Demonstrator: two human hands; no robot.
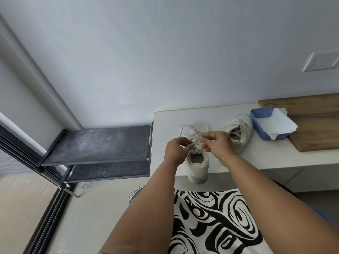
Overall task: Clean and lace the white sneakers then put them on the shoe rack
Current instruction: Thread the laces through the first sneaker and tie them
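White counter (pixel 275 158): lace (pixel 197 143) is being pinched between both hands, left hand (pixel 177 150) and right hand (pixel 217 143), over sneaker (pixel 198 165), whose heel is pointing back at the wrists.

Near sneaker (pixel 197 162) front prob. behind hands (pixel 176 147).

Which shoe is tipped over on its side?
The off-white sneaker beside the blue plastic tub, farther from the person, lies on its side. The nearer off-white sneaker, being laced, stands upright.

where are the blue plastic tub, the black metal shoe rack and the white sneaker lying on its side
blue plastic tub (pixel 256 119), head view, left rim
black metal shoe rack (pixel 102 143), head view, top shelf
white sneaker lying on its side (pixel 240 130), head view, upper
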